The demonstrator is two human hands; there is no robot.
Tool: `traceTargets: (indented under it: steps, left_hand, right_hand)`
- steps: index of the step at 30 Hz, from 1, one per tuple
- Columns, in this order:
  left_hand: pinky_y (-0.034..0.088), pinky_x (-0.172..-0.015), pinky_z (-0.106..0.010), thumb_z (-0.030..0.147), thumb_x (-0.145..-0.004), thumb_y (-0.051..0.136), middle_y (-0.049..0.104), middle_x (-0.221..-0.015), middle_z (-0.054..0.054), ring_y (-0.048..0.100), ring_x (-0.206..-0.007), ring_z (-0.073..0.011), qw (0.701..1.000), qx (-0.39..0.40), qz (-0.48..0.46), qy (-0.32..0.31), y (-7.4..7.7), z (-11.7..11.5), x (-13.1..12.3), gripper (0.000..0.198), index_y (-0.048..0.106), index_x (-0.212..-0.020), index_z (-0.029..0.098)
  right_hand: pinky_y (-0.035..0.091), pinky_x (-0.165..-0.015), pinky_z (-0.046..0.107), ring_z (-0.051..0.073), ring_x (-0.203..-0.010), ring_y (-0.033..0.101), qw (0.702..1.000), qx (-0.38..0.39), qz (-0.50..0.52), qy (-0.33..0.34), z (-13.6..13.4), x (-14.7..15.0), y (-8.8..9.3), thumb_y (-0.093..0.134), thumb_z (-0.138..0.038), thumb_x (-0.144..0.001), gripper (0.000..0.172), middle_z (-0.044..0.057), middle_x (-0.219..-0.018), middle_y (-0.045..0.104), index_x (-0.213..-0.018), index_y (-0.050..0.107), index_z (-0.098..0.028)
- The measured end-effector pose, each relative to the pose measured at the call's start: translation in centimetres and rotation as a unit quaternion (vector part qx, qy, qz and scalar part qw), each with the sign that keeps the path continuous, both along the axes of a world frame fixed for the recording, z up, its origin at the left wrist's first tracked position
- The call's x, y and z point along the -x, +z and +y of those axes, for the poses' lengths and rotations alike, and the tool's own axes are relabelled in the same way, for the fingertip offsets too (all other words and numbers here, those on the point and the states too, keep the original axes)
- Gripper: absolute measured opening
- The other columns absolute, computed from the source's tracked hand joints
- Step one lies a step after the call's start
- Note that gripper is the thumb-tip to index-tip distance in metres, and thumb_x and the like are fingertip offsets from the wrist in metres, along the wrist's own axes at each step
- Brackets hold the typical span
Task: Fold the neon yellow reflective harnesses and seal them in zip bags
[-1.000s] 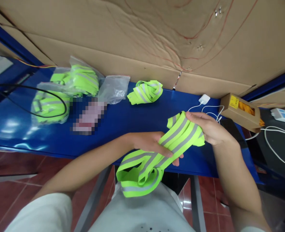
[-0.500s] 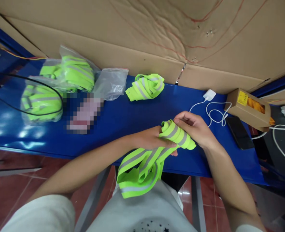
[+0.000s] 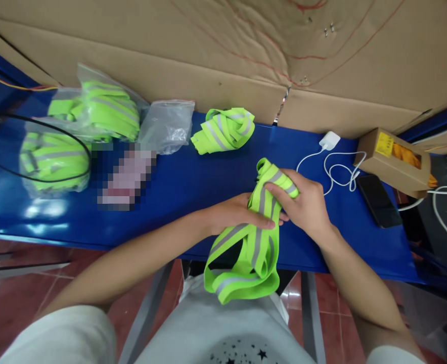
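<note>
Both hands hold a neon-yellow reflective strap (image 3: 257,242) with grey stripes, above the front edge of the blue table. My left hand (image 3: 242,212) is closed around its middle, thumb across the front. Closed on the rolled upper end is my right hand (image 3: 303,202), its thumb pressing on the fabric. Loose loops of the strap hang below the hands, in front of my shirt. A second bundled reflective strap (image 3: 225,130) lies farther back on the table. The fingers behind the strap are partly hidden.
Clear bags of reflective straps (image 3: 54,159) and a flat clear zip bag (image 3: 166,126) lie at the left, by a blurred pinkish item (image 3: 127,177). A white charger (image 3: 329,140) with cable, black phone (image 3: 378,201) and cardboard box (image 3: 394,162) are at the right. Cardboard (image 3: 170,65) lines the back.
My right hand has shifted from the tip of the roll to grip its side. The rolled end has turned more upright, and the hanging loops have swung right.
</note>
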State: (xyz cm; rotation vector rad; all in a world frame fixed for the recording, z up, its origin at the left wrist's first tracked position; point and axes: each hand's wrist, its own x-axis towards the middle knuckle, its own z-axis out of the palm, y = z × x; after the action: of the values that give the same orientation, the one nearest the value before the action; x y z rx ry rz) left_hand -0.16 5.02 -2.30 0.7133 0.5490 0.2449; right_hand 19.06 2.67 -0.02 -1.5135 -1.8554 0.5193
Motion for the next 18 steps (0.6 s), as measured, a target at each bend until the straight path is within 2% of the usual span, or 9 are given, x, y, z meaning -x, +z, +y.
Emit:
traceTargets:
  steps: [3, 5, 7, 10, 13, 15, 17, 18]
  left_hand:
    - [0.065, -0.084, -0.038, 0.02, -0.069, 0.091, 0.079, -0.11, -0.013, 0.077, -0.094, -0.0253, 0.997, 0.062, -0.036, 0.0, 0.1, -0.8, -0.5, 0.048, 0.075, -0.114, 0.015]
    - [0.065, -0.08, -0.039, 0.02, -0.069, 0.091, 0.08, -0.1, -0.012, 0.078, -0.089, -0.0258, 0.995, 0.088, -0.048, 0.009, 0.0, -1.2, -0.6, 0.048, 0.073, -0.113, 0.015]
    - [0.065, -0.077, -0.037, 0.021, -0.068, 0.092, 0.079, -0.09, -0.01, 0.078, -0.084, -0.0246, 0.996, 0.077, -0.035, 0.008, -0.1, -1.2, -0.5, 0.043, 0.073, -0.106, 0.013]
    - [0.064, -0.074, -0.035, 0.026, -0.065, 0.095, 0.075, -0.081, -0.008, 0.077, -0.077, -0.0228, 0.999, 0.044, -0.003, -0.023, 0.0, -1.1, -0.1, 0.037, 0.073, -0.091, 0.012]
    - [0.062, -0.068, -0.031, 0.032, -0.066, 0.094, 0.074, -0.082, -0.006, 0.074, -0.074, -0.0197, 0.999, -0.011, 0.016, -0.048, 0.3, -1.1, 0.3, 0.037, 0.074, -0.09, 0.013]
    - [0.059, -0.067, -0.027, 0.033, -0.068, 0.093, 0.075, -0.085, -0.005, 0.07, -0.074, -0.0164, 0.995, -0.076, 0.028, -0.051, 0.4, -1.2, 0.5, 0.035, 0.075, -0.092, 0.014]
    - [0.056, -0.066, -0.023, 0.032, -0.071, 0.09, 0.073, -0.084, -0.003, 0.067, -0.074, -0.0139, 0.988, -0.144, 0.034, -0.044, 0.5, -1.2, 0.6, 0.031, 0.074, -0.091, 0.015]
    - [0.055, -0.065, -0.023, 0.032, -0.073, 0.089, 0.072, -0.083, -0.003, 0.066, -0.074, -0.0133, 0.984, -0.171, 0.034, -0.04, 0.5, -1.2, 0.7, 0.028, 0.073, -0.089, 0.015]
  right_hand:
    - [0.052, -0.063, 0.026, 0.015, -0.062, 0.066, 0.999, -0.017, 0.026, -0.038, 0.2, -0.3, 0.3, 0.072, -0.048, -0.093, 0.031, 0.001, -0.081, 0.074, -0.107, 0.075, -0.02]
    - [0.048, -0.055, 0.026, 0.014, -0.056, 0.061, 0.995, 0.034, 0.079, -0.046, 0.4, -0.5, 0.5, 0.073, -0.051, -0.091, 0.033, -0.001, -0.073, 0.071, -0.101, 0.076, -0.02]
    - [0.045, -0.05, 0.026, 0.014, -0.055, 0.06, 0.984, 0.098, 0.143, -0.048, 0.6, -0.8, 0.8, 0.075, -0.055, -0.088, 0.035, -0.001, -0.07, 0.069, -0.091, 0.076, -0.02]
    - [0.049, -0.056, 0.028, 0.018, -0.066, 0.066, 0.953, 0.173, 0.244, -0.053, 0.8, -1.5, 1.1, 0.08, -0.058, -0.082, 0.037, 0.002, -0.077, 0.073, -0.083, 0.077, -0.021]
    - [0.056, -0.065, 0.032, 0.023, -0.075, 0.071, 0.888, 0.292, 0.354, -0.031, 1.0, -1.8, 1.3, 0.08, -0.059, -0.082, 0.038, 0.006, -0.087, 0.076, -0.092, 0.078, -0.022]
    - [0.057, -0.068, 0.031, 0.022, -0.078, 0.072, 0.849, 0.353, 0.392, -0.009, 1.1, -1.7, 1.1, 0.08, -0.057, -0.083, 0.04, 0.006, -0.091, 0.077, -0.101, 0.077, -0.023]
    - [0.056, -0.068, 0.029, 0.02, -0.079, 0.071, 0.842, 0.372, 0.39, 0.008, 1.1, -1.5, 0.9, 0.079, -0.056, -0.084, 0.04, 0.004, -0.093, 0.076, -0.107, 0.074, -0.024]
    - [0.055, -0.068, 0.027, 0.019, -0.079, 0.07, 0.855, 0.361, 0.372, 0.012, 1.1, -1.3, 0.7, 0.077, -0.056, -0.086, 0.039, 0.003, -0.093, 0.075, -0.108, 0.073, -0.024]
